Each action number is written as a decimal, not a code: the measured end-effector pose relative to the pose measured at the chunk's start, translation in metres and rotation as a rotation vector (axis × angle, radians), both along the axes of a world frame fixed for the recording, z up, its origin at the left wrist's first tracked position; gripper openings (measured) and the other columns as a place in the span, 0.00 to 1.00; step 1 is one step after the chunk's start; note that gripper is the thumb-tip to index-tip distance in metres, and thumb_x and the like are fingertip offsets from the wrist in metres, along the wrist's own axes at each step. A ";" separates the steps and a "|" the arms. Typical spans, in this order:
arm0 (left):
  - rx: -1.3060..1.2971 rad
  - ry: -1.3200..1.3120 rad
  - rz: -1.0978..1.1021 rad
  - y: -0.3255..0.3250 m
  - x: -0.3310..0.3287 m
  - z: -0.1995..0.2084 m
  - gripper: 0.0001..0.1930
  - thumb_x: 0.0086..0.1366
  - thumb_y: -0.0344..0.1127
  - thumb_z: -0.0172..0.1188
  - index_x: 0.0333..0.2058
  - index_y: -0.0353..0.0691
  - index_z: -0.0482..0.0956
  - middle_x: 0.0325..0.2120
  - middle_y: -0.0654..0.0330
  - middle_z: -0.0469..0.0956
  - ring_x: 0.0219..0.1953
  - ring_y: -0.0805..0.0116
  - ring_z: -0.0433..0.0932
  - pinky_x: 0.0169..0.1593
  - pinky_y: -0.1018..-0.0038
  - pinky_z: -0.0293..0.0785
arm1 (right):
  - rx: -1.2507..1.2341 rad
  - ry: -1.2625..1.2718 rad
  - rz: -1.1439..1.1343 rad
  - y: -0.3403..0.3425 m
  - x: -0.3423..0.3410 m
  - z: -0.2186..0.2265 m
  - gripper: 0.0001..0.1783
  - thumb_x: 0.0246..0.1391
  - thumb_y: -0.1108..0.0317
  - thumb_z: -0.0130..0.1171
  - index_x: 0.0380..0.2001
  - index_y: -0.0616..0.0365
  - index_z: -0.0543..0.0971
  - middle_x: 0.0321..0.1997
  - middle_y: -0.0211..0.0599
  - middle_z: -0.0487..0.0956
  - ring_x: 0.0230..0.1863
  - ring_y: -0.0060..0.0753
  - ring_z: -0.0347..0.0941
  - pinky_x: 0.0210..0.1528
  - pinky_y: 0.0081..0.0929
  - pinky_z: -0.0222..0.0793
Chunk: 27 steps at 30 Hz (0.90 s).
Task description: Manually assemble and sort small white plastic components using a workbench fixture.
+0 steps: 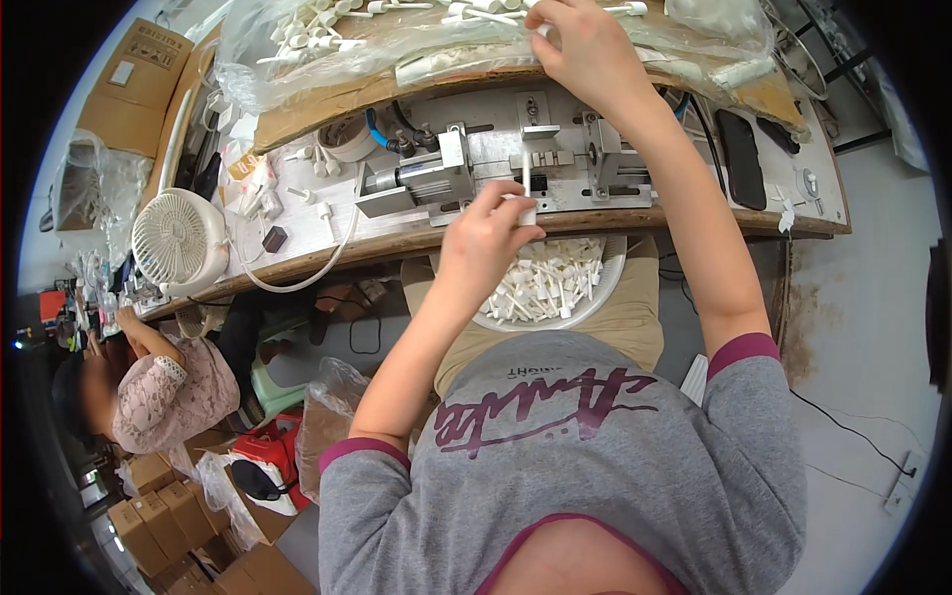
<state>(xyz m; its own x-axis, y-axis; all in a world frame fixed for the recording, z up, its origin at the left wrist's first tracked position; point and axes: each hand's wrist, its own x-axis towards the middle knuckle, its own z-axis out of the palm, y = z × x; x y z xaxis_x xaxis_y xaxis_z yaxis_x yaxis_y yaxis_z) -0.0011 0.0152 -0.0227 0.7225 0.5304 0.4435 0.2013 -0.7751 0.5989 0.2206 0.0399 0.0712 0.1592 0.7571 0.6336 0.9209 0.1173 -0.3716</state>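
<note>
Hands work apart over the table (307, 243): the left hand (481, 241) is near the picture's centre, the right hand (587, 55) at 1 o'clock by the far edge. The left's thumb and fingertips are pinched together on a white stick (527, 178), its rod pointing to 12 and its wider end between the fingers. That rod reaches up in front of the metal fixture (501, 159), which lies at 1 o'clock from the left hand. The right's fingers are curled close together beside a pile (307, 30) of similar sticks on clear plastic (238, 64); I cannot tell whether they hold one. At 4 o'clock from the left hand, a round bowl (619, 268) full of white sticks sits on the wearer's lap. From the picture's centre, a phone (742, 159) lies at 2, a white fan (171, 243) stands toward 9, and a carton (134, 74) is at 10. Between 8 and 9, another person (178, 397) in a pale lace top sits along the same side.
</note>
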 end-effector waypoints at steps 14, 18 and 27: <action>0.260 0.223 0.073 0.009 0.020 0.001 0.13 0.51 0.41 0.71 0.35 0.44 0.86 0.47 0.64 0.82 0.27 0.63 0.83 0.29 0.73 0.78 | -0.320 0.348 0.140 -0.038 0.011 0.004 0.13 0.51 0.64 0.68 0.39 0.56 0.82 0.27 0.28 0.80 0.30 0.17 0.75 0.31 0.17 0.69; 0.269 0.220 0.019 0.015 0.012 0.010 0.14 0.52 0.43 0.71 0.35 0.43 0.86 0.42 0.63 0.84 0.25 0.65 0.83 0.29 0.73 0.77 | -0.101 0.343 0.228 -0.076 -0.019 -0.012 0.12 0.46 0.74 0.67 0.36 0.61 0.79 0.38 0.34 0.79 0.33 0.34 0.79 0.35 0.29 0.74; -0.066 -0.176 0.242 0.109 0.042 0.132 0.14 0.55 0.33 0.64 0.41 0.36 0.82 0.37 0.49 0.82 0.42 0.51 0.80 0.48 0.62 0.75 | -0.131 -0.259 0.098 -0.129 -0.058 -0.084 0.12 0.44 0.75 0.59 0.36 0.61 0.76 0.54 0.43 0.79 0.28 0.31 0.76 0.34 0.25 0.73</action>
